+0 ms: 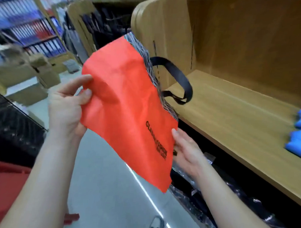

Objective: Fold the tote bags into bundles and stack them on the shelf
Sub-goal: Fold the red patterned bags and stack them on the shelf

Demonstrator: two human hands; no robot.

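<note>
Head view: both hands hold an orange bag (126,104) in the air before the shelf (232,114). Left hand (67,108) pinches its left edge; right hand (187,153) grips the right edge by the print. Black handles (179,75) hang over the board, well apart from blue bundles (298,137).

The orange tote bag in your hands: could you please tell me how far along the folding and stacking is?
Done, perhaps: folded blue fabric lies on the shelf at the right, possibly finished bundles. In hand: the left hand and right hand hold the orange bag out, unfolded, its black handle toward the shelf. Left: fold it and stack it.
</note>
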